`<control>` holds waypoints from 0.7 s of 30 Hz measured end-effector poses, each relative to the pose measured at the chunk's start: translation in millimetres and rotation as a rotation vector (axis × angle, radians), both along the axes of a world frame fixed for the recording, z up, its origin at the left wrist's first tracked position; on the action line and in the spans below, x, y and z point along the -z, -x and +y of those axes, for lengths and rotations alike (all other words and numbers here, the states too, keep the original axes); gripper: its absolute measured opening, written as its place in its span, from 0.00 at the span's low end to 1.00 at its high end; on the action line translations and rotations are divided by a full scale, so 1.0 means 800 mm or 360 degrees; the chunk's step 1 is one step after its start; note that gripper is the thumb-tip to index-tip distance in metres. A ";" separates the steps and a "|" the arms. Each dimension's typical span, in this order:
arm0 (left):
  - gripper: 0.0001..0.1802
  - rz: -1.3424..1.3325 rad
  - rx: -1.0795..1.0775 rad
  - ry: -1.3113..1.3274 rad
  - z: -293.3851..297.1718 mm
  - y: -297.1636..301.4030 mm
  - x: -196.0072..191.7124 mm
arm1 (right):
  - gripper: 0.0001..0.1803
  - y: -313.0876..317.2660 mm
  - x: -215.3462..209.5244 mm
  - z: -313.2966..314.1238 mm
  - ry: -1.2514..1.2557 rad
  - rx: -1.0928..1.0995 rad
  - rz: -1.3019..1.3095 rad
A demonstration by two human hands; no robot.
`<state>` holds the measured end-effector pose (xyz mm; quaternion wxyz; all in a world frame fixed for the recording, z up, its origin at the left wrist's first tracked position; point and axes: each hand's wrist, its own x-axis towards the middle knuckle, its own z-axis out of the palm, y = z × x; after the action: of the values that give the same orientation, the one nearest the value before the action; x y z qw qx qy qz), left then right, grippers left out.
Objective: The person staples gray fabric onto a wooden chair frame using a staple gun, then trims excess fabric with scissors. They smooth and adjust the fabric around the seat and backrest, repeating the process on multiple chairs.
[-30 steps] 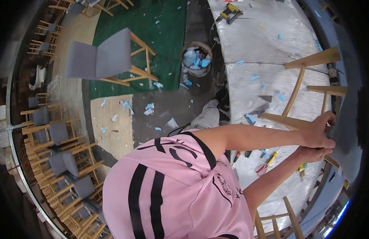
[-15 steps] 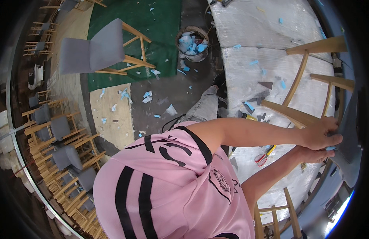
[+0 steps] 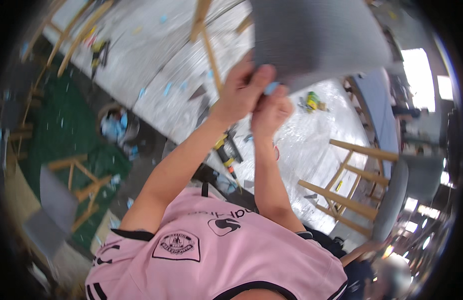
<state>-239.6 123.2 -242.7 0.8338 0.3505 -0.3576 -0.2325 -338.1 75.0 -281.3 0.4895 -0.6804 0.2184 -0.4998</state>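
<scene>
A grey upholstered chair with wooden legs is at the top of the view, on the plastic-wrapped work surface. My left hand is closed at the lower corner of its grey cover, thumb pressed against the edge. Just below and to the right, my right hand is closed at the same edge, its fingers curled in; what they grip is hidden. A small blue piece shows between my thumbs. Motion blurs both hands slightly.
A yellow-and-black power tool and dark scraps lie near my forearms. Another grey chair stands at the right, near another person. A bin of blue scraps and a third chair are on the left.
My view has turned, so the hands and chair shift from the right edge to the upper middle. Both hands stay close together at the grey cover, and the blue piece remains between them.
</scene>
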 end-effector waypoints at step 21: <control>0.50 -0.0672 0.0261 -0.0793 -0.023 -0.055 -0.045 | 0.27 0.140 0.367 0.084 -0.0435 0.0170 0.1638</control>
<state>-196.0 105.1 -206.6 0.6083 0.5542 -0.4817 -0.3013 -450.4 142.5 -574.9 0.3771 -0.7554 0.5278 -0.0927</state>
